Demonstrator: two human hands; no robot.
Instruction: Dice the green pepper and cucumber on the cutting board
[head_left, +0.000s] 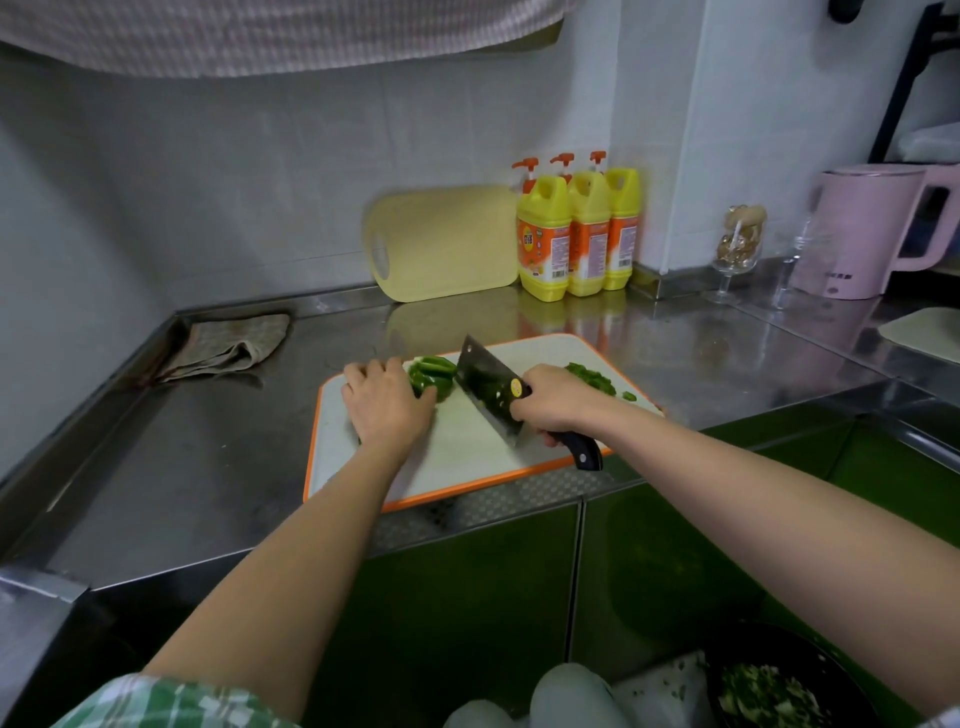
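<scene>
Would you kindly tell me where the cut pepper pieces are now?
In the head view, the cut pepper pieces lie at the far right of the cutting board, just beyond the right hand gripping the cleaver.

the cutting board (467, 452) is white with an orange rim, the green pepper (431, 376) and the diced pieces (592, 378) are a deep glossy green, and the cleaver (485, 389) has a dark steel blade, a round yellow sticker and a black handle. the bottles (576, 234) are yellow with orange labels and orange pumps, the spare board (447, 244) pale yellow, the kettle (862, 234) pink. the cloth (228, 345) is checked grey-beige, the counter (208, 457) silver steel, the cabinet fronts (467, 597) bright green, the sleeve (171, 701) green-and-white plaid, the hanging fabric (260, 36) finely striped pink and white.
</scene>
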